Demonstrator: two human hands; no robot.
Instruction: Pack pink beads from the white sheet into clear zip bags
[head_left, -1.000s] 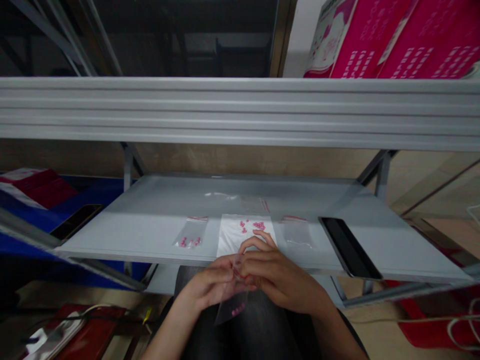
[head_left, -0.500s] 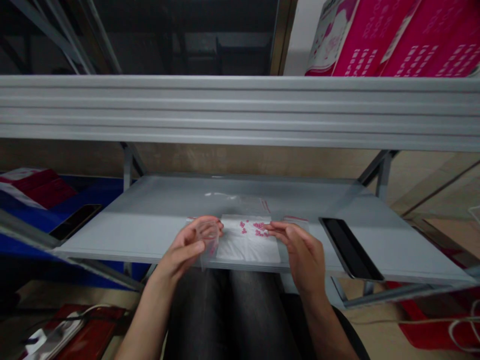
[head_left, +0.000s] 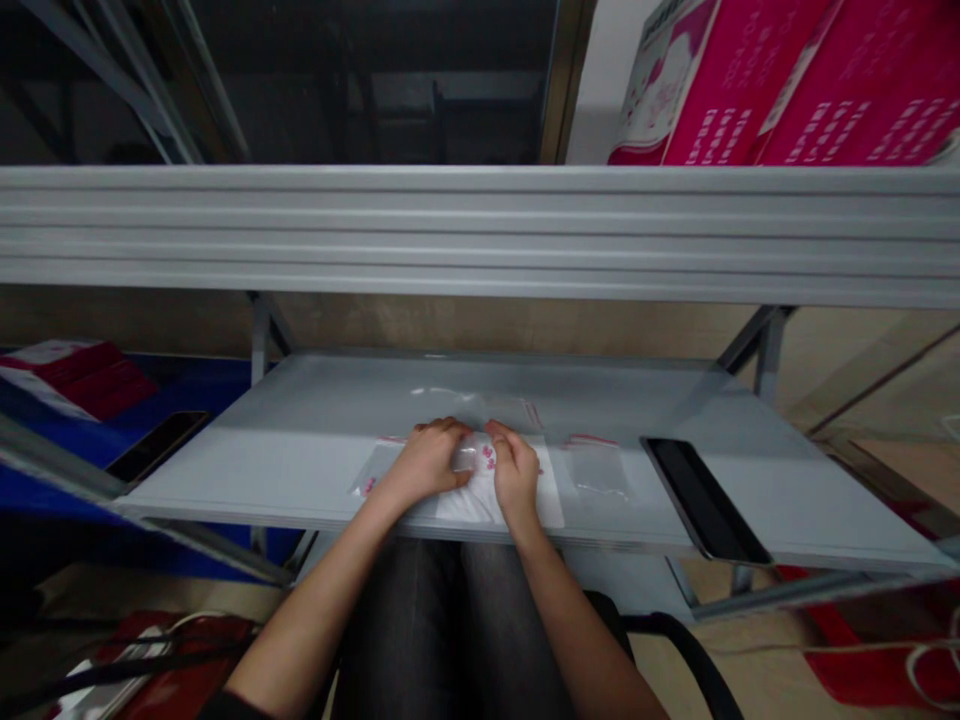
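My left hand [head_left: 431,460] is wrapped round a clear plastic cup [head_left: 466,458], which lies tipped on its side with its mouth toward the right. Under it is a white sheet [head_left: 461,508] that looks like paper. Small pink beads or pellets [head_left: 488,456] lie on the sheet between the cup and my right hand [head_left: 517,472]. That hand stands on its edge, fingers curved but not closed, around the far side of the beads; its palm is partly hidden. Left of my left hand lies a clear zip bag [head_left: 379,465] with a few pink pieces in its corner.
Another clear zip bag [head_left: 598,467] lies right of the sheet, and one more [head_left: 514,411] behind it. A dark phone or tablet [head_left: 705,498] rests on the grey shelf [head_left: 795,480] at right. A metal beam [head_left: 480,230] crosses above, with pink boxes [head_left: 795,90] over it.
My left hand has moved right and turned over, tipping the cup onto the sheet. My right hand has moved left, closer to the cup, with its fingers curving around the beads.
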